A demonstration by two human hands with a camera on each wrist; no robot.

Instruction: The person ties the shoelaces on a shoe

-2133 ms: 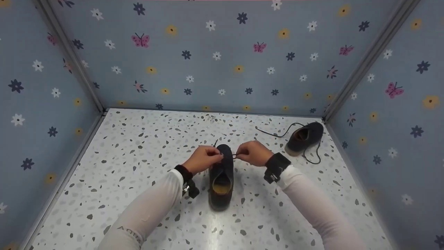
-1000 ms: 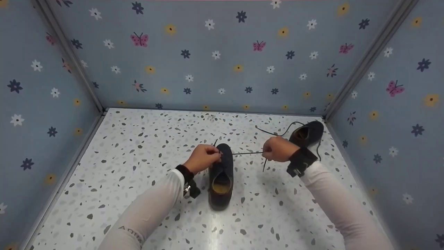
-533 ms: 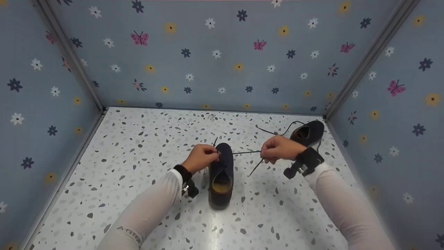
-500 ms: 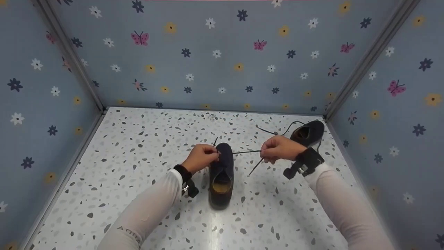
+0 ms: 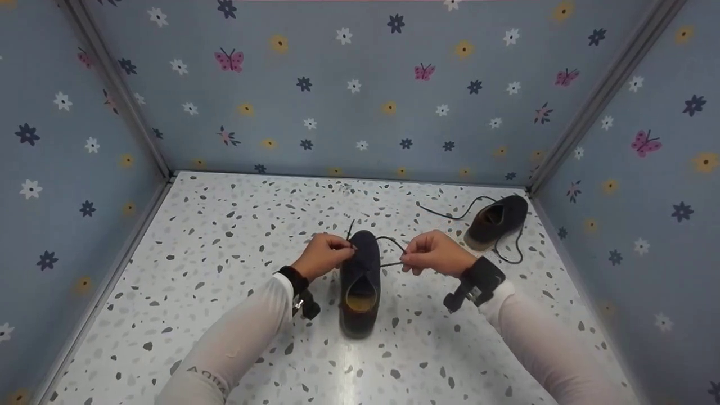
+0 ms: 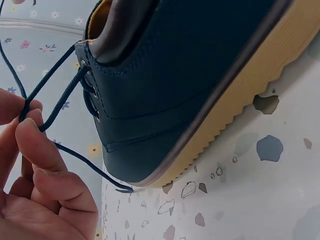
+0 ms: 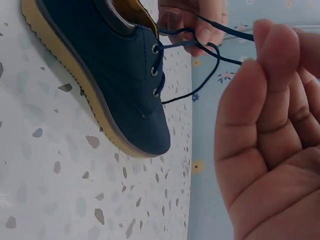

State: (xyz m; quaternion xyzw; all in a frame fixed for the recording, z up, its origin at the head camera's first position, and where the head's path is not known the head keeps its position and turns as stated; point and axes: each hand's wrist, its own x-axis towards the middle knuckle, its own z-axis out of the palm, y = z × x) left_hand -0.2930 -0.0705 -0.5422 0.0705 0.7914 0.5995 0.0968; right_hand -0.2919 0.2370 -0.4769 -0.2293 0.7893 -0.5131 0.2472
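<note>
A dark blue lace-up shoe (image 5: 365, 273) stands on the floor, toe pointing away from me, its yellow ridged sole clear in both wrist views. Over its front, my left hand (image 5: 323, 256) pinches the dark shoelace (image 6: 52, 75) where strands cross, between thumb and fingertips. One lace end sticks out beyond these fingers toward the toe. To the right of the shoe, my right hand (image 5: 439, 253) pinches another part of the lace between thumb and index finger. Two strands run from there back to the shoe, the farther one curving slackly.
A second dark shoe (image 5: 509, 216) lies at the far right near the corner, its loose laces spread on both sides. Speckled white floor (image 5: 253, 219) surrounds the first shoe. Blue flowered panels (image 5: 360, 73) stand at the back and both sides.
My right hand first pulled the lace out to the right, then came back nearer the shoe; the taut strand is now slack and bent. My left hand stays at the crossing.
</note>
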